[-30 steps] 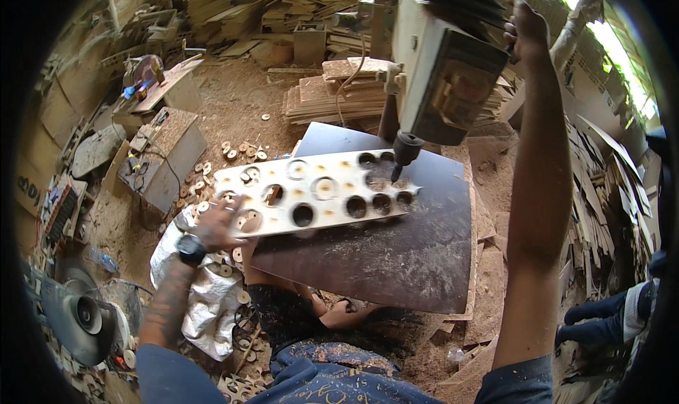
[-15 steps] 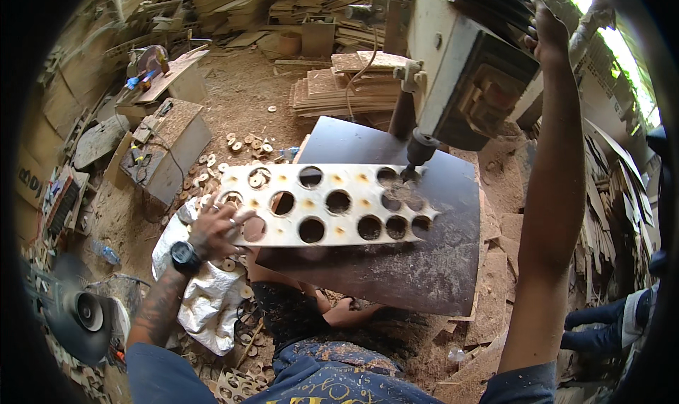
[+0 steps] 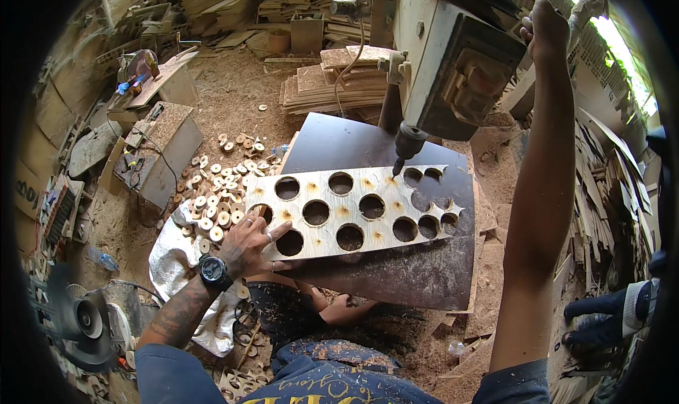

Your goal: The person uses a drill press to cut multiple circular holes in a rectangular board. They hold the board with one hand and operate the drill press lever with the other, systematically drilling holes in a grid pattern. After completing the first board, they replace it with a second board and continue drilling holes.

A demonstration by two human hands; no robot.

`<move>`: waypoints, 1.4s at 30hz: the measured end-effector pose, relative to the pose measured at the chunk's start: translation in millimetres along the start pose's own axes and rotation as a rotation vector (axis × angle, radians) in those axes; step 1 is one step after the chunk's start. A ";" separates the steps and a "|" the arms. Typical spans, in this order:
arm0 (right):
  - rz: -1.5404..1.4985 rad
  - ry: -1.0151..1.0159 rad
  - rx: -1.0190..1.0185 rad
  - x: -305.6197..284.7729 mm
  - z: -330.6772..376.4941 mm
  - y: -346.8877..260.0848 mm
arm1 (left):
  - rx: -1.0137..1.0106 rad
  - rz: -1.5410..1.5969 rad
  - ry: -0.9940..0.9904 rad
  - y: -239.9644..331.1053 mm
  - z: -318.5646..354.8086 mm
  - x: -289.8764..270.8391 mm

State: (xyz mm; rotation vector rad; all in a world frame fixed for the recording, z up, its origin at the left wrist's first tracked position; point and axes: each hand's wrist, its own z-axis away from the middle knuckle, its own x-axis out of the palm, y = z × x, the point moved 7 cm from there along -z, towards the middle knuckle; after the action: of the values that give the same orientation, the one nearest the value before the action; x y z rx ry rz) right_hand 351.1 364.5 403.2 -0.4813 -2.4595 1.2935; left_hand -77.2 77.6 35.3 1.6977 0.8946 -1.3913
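A pale wooden board (image 3: 329, 197) with rows of round holes lies on the dark tabletop (image 3: 368, 273); its right end is ragged with cut-through holes. Dark scorched spots mark the wood between the holes. My left hand (image 3: 247, 247) holds the board's near left corner, index finger stretched over the top and thumb along the near edge. Above the far edge, the drill press (image 3: 453, 64) points its chuck (image 3: 410, 141) and bit downward, the tip close to the board. My right hand (image 3: 547, 25) is raised beside the machine's upper right, fingers curled; what they grip is hidden.
Many round wooden discs (image 3: 219, 199) lie on the floor left of the table, beside a white sack (image 3: 170, 252). Stacked boards (image 3: 311, 89) stand behind. A fan (image 3: 85, 319) is at lower left, a wooden box (image 3: 166, 149) at left. Another person's leg (image 3: 601, 308) shows at right.
The board has slid to the right and turned slightly, with my left hand moving along with it. The bit now points at uncut wood near the far edge. My right hand stays raised.
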 end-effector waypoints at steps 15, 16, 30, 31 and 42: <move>-0.454 0.204 -0.302 -68.2 200.1 -12.3 | -0.014 0.047 -0.231 10.5 -4.0 7.3; -0.450 0.167 -0.358 -70.2 205.8 -10.8 | -0.013 0.046 -0.230 11.4 -3.6 7.9; -0.575 0.072 -0.433 -92.0 246.4 44.0 | -0.055 0.045 -0.306 10.5 -3.4 13.3; -0.564 0.080 -0.449 -92.4 248.5 45.7 | -0.054 0.048 -0.303 10.4 -3.6 13.1; -0.604 0.111 -0.471 -93.3 263.6 60.1 | -0.034 0.070 -0.270 11.3 -4.5 9.7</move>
State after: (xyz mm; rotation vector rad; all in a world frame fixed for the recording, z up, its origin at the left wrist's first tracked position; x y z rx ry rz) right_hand 330.2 164.7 199.7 0.0966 -2.5138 0.4415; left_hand -63.6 76.7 27.7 1.4582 0.6965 -1.5059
